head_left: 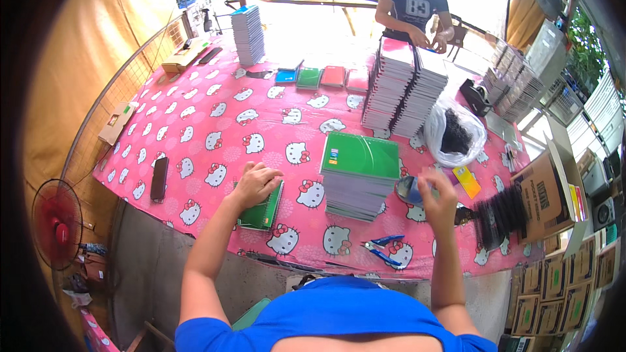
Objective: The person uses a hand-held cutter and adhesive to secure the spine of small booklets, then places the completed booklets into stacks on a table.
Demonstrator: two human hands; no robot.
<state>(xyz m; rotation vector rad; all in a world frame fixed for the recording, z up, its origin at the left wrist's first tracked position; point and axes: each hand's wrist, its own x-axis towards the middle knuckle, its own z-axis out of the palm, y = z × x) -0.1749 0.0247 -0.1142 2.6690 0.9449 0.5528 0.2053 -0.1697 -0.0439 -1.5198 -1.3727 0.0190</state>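
Note:
My left hand [259, 184] rests at the upper end of a green notebook [259, 214] lying on the table, its fingers bent over the edge. My right hand [438, 197] is raised over the table's right part, fingers curled toward the thumb; whatever is between them, if anything, cannot be made out. Just left of it lies a rounded blue and grey object [409, 190], partly covered by the hand. Between my hands stands a stack of green notebooks [360, 163]. Blue-handled cutting pliers [385, 251] lie in front of that stack.
Tall notebook stacks [398, 85] stand behind, beside a plastic bag of black pieces [454, 132]. Black binding coils [499, 218] and a cardboard box [551, 189] are at right. A phone [159, 179] lies left. Across the table stands another person [416, 10].

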